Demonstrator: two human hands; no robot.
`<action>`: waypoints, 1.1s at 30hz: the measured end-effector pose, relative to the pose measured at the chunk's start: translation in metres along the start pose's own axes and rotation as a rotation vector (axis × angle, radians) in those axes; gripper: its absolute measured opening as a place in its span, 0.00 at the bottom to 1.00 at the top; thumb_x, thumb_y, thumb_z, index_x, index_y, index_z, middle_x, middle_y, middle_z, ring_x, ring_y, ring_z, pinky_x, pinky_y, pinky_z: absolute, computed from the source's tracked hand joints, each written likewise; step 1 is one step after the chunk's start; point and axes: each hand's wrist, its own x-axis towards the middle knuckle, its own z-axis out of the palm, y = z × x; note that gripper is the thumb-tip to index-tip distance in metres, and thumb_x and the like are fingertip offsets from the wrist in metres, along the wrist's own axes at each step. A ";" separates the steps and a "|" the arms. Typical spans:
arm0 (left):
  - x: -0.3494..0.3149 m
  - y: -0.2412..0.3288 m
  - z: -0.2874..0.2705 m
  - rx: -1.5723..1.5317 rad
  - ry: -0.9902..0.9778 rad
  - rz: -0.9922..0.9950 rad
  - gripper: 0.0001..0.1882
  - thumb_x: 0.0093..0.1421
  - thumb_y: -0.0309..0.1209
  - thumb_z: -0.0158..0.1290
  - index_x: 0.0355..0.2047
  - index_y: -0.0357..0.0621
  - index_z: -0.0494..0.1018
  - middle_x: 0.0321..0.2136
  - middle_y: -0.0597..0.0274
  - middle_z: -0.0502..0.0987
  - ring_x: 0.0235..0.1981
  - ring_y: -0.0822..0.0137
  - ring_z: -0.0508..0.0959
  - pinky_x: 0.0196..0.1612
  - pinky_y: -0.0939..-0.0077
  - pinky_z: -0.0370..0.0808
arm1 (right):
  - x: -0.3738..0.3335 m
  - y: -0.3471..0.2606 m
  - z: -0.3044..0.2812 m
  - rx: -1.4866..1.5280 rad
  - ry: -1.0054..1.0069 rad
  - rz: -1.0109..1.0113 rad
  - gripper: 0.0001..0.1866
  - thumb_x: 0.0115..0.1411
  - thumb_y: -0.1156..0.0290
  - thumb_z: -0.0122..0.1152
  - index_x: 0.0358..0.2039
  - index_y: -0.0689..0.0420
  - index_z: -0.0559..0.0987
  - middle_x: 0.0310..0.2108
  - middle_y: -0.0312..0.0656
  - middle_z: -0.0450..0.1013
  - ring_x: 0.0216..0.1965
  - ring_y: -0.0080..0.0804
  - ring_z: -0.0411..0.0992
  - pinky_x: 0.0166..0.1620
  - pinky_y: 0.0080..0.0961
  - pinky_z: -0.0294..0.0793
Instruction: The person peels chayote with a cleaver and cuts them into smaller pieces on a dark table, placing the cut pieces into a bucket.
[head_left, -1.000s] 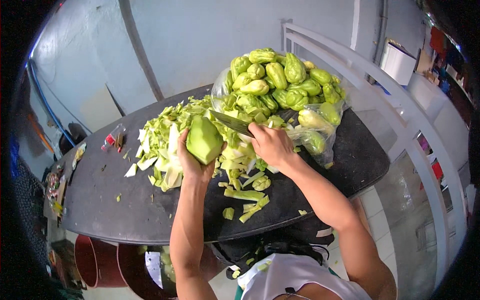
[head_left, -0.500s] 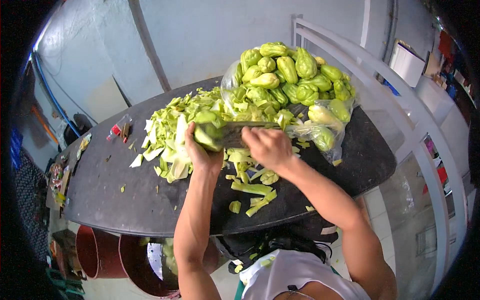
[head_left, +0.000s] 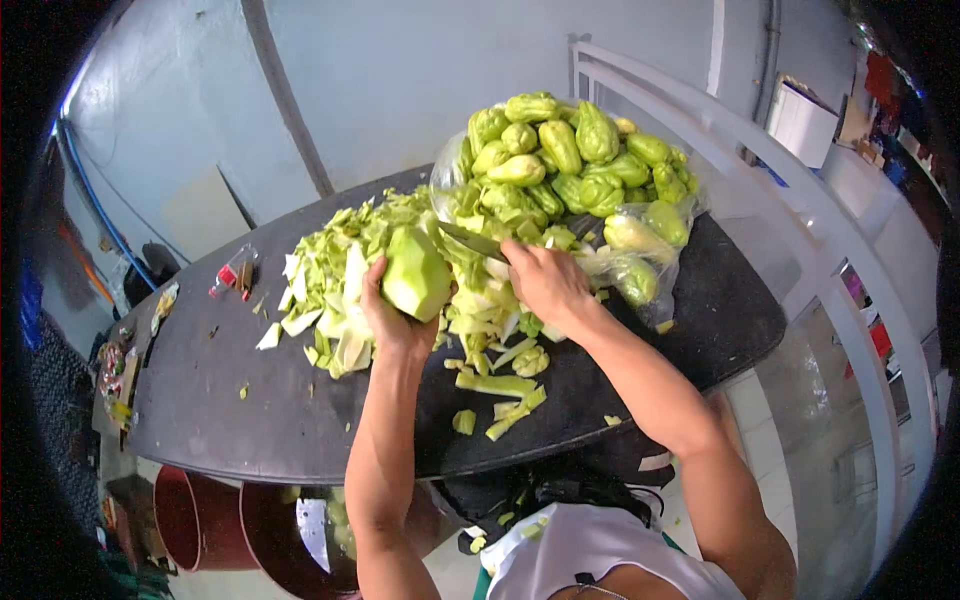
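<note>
A pale green peeled chayote (head_left: 416,274) rests in my left hand (head_left: 396,325), whose fingers wrap its left side and underside. My right hand (head_left: 548,285) grips a knife (head_left: 472,241); its dark blade points left toward the top of the chayote, and the handle is hidden in my fist. Beneath and behind both hands spreads a heap of green peelings (head_left: 335,240). Several longer peel strips (head_left: 500,387) lie nearer me on the dark table (head_left: 240,400). To the far right, whole unpeeled chayotes (head_left: 560,147) are piled in a clear plastic bag (head_left: 450,175).
Two reddish-brown tubs (head_left: 200,520) stand below the table's front edge; pale green pieces show in the right one. A white metal railing (head_left: 800,200) runs along the right. A small red-and-clear packet (head_left: 232,275) lies on the table's left part.
The knife has come off the chayote and now tilts beside it, its blade raised. My left hand has turned the chayote, so a smooth peeled face shows.
</note>
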 end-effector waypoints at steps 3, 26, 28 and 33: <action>0.004 0.001 -0.011 -0.087 0.071 0.031 0.24 0.63 0.48 0.43 0.51 0.46 0.71 0.44 0.55 0.77 0.42 0.57 0.77 0.46 0.54 0.74 | -0.001 -0.009 -0.006 -0.013 -0.021 0.044 0.09 0.56 0.74 0.60 0.38 0.57 0.73 0.27 0.50 0.77 0.26 0.51 0.77 0.29 0.40 0.77; 0.006 -0.005 -0.006 -0.136 0.066 0.043 0.22 0.68 0.48 0.41 0.51 0.49 0.73 0.47 0.64 0.78 0.48 0.63 0.76 0.54 0.62 0.70 | 0.001 -0.020 0.008 0.017 0.410 -0.408 0.04 0.58 0.77 0.54 0.27 0.56 0.70 0.14 0.38 0.69 0.13 0.29 0.72 0.13 0.27 0.71; 0.005 -0.003 -0.014 -0.147 -0.008 0.056 0.22 0.68 0.47 0.41 0.52 0.49 0.72 0.48 0.63 0.77 0.49 0.62 0.76 0.54 0.60 0.71 | -0.002 -0.019 0.013 0.005 0.382 -0.391 0.04 0.59 0.76 0.54 0.28 0.56 0.70 0.15 0.38 0.71 0.13 0.28 0.72 0.13 0.26 0.70; 0.005 0.001 -0.002 -0.097 0.034 0.058 0.23 0.68 0.47 0.40 0.54 0.48 0.71 0.49 0.61 0.76 0.50 0.61 0.75 0.53 0.56 0.72 | 0.001 0.000 0.012 0.009 0.203 -0.138 0.05 0.55 0.77 0.60 0.31 0.56 0.73 0.17 0.41 0.74 0.13 0.29 0.71 0.14 0.30 0.71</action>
